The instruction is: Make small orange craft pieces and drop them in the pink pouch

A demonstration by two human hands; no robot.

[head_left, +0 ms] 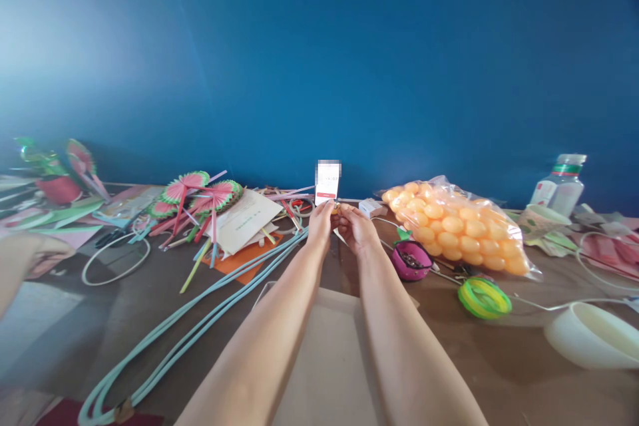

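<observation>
Our left hand [321,223] and right hand [357,229] meet at the frame's centre, fingertips bent about a small golden piece [336,206]; we cannot tell whether either grip clamps it. A lit smartphone [327,185] stands just behind. Right of centre, orange balls [452,225] lie bagged on our tabletop [449,373].

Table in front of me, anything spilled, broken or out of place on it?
Nothing looks clearly spilled or broken. The messiest spot is left of centre: pink fans lie heaped, sticks at odd angles, beside a skewed paper. The cream bowl at right seems tilted, but lens distortion could explain that.
</observation>
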